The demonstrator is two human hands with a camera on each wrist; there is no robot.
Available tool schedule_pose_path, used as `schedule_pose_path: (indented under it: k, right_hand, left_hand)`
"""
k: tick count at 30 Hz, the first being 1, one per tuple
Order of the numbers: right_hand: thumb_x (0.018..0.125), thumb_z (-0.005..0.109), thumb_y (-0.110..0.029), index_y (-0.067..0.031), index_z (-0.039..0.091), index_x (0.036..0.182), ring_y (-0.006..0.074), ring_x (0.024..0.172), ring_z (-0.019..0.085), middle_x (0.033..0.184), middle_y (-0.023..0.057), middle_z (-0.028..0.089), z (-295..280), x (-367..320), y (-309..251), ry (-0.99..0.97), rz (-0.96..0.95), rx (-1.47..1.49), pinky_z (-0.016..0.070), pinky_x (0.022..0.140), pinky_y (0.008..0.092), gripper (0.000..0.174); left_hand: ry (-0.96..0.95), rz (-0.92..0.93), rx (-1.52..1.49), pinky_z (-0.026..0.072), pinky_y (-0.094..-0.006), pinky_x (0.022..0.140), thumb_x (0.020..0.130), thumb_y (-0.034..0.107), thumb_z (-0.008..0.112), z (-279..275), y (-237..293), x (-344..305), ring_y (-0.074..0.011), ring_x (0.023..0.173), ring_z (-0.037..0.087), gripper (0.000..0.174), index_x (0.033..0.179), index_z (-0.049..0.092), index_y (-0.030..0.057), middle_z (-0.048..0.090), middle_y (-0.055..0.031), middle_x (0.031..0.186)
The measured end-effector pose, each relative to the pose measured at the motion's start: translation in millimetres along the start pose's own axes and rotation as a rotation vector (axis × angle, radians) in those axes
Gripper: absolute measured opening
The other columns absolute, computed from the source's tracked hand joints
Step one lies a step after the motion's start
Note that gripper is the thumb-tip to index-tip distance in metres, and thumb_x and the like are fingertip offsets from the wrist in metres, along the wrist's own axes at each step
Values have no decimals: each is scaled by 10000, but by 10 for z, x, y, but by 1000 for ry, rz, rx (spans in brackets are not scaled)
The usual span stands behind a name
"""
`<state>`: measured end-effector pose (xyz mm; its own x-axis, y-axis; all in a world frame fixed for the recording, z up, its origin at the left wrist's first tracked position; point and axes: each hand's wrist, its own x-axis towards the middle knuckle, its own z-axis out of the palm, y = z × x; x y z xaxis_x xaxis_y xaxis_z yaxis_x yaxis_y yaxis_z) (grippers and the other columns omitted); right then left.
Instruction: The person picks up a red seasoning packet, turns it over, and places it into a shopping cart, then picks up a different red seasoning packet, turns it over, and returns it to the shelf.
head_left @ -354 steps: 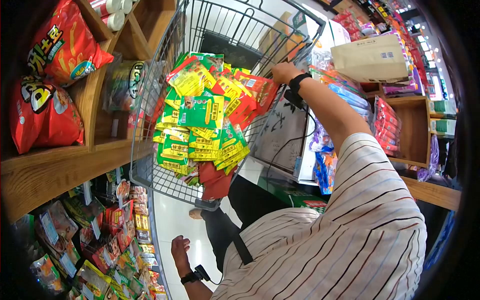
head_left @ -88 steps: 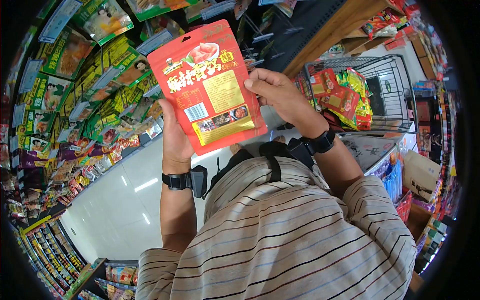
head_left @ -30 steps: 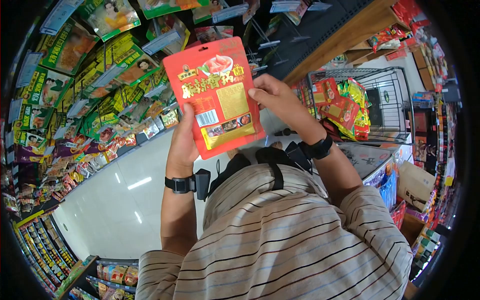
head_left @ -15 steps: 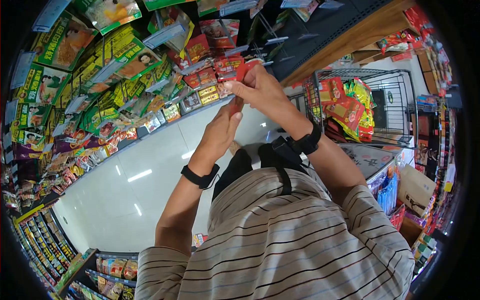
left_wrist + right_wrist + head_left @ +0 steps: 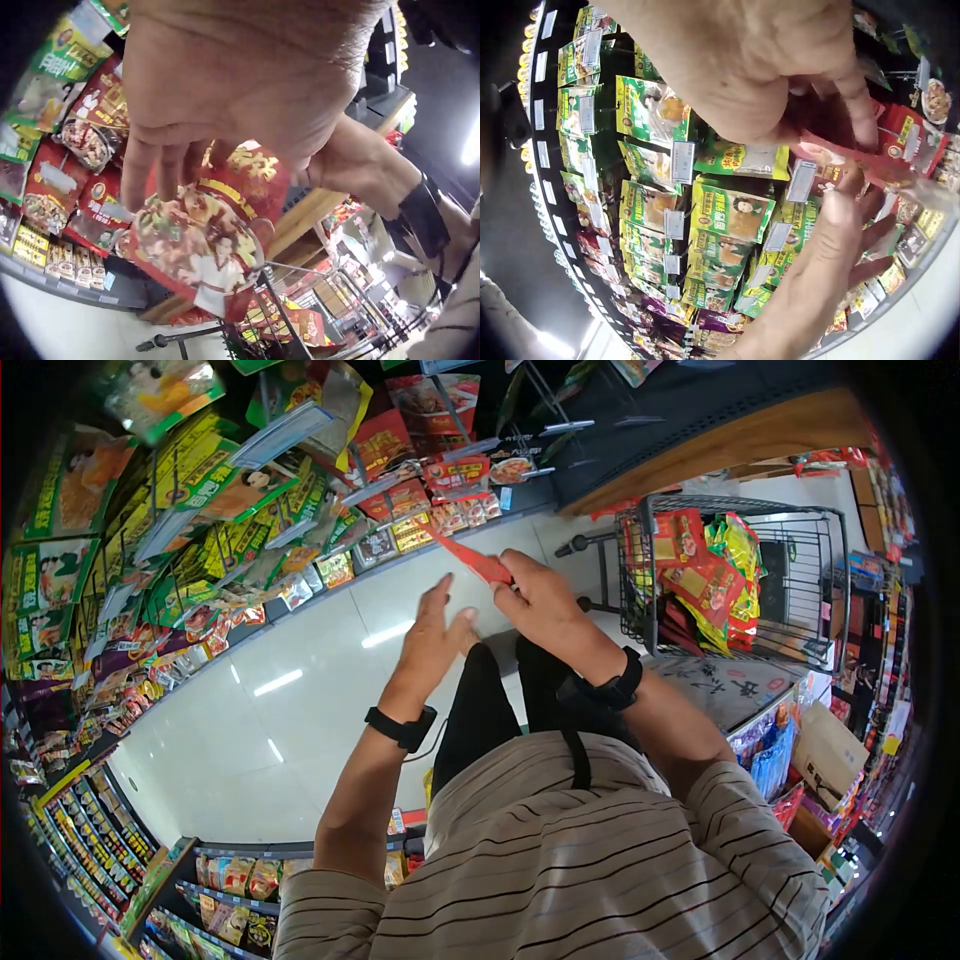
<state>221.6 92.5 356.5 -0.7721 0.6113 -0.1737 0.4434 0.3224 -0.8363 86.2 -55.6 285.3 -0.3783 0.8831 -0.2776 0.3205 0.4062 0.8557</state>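
In the head view the right hand (image 5: 548, 610) pinches a red packet (image 5: 472, 558) by its near end, and the packet is seen almost edge-on. The left hand (image 5: 428, 648) is just left of it with fingers extended, a small gap between them. The left wrist view shows the packet's front (image 5: 199, 255) with a food picture, the left hand (image 5: 240, 75) in front and the right hand (image 5: 360, 154) behind. From the right wrist, the right hand (image 5: 757, 64) grips the packet (image 5: 829, 152), and the left hand's (image 5: 810, 285) thumb and fingers are spread beside it.
A wire cart (image 5: 845, 575) at the right holds several red packets (image 5: 705, 585) and yellow-green ones (image 5: 740, 550). Hanging packets (image 5: 235, 490) fill the rack at the upper left. A wooden ledge (image 5: 720, 445) runs behind the cart, and a brown paper bag (image 5: 828, 755) lies at the right.
The packet, earlier held up in both hands with its printed back showing, has turned edge-on and come lower. The left hand has come off it. Red packets now lie over the yellow-green ones.
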Motion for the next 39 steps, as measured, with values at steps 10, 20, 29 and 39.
schedule_pose_path:
  k: [10,20,29,39]
  right_hand:
    - [965,579,-187,-15,581,1128,109,889,586,968,78,656,-318,447,428,-396,214,440,492,779,308,237]
    - [995,576,-241,-88,601,1295,144,1065,637,1189,40,649,-102,708,1014,-264,507,870,530,922,329,337]
    - [981,608,-219,-95,623,1176,133,997,672,1103,11,674,186,946,1621,-234,622,980,563,883,375,232]
    - [989,610,-248,-87,611,1153,137,954,690,1087,32,683,451,951,1783,-204,601,986,587,841,356,230]
  left_hand:
    - [102,-180,-701,330,-368,1139,1020,388,540,-52,-694,623,-179,1268,496,513,1383,532,26,593,-53,1326]
    - [99,-395,-815,474,-341,966,1011,528,491,299,-970,658,-146,1040,597,572,1306,621,55,655,-44,1179]
    - [110,-583,-702,523,-285,792,983,584,508,331,-988,583,-110,855,628,613,1266,647,58,689,-33,1018]
    - [128,-595,-678,520,-285,757,990,587,491,357,-1152,499,-111,847,630,643,1271,632,26,688,-57,1047]
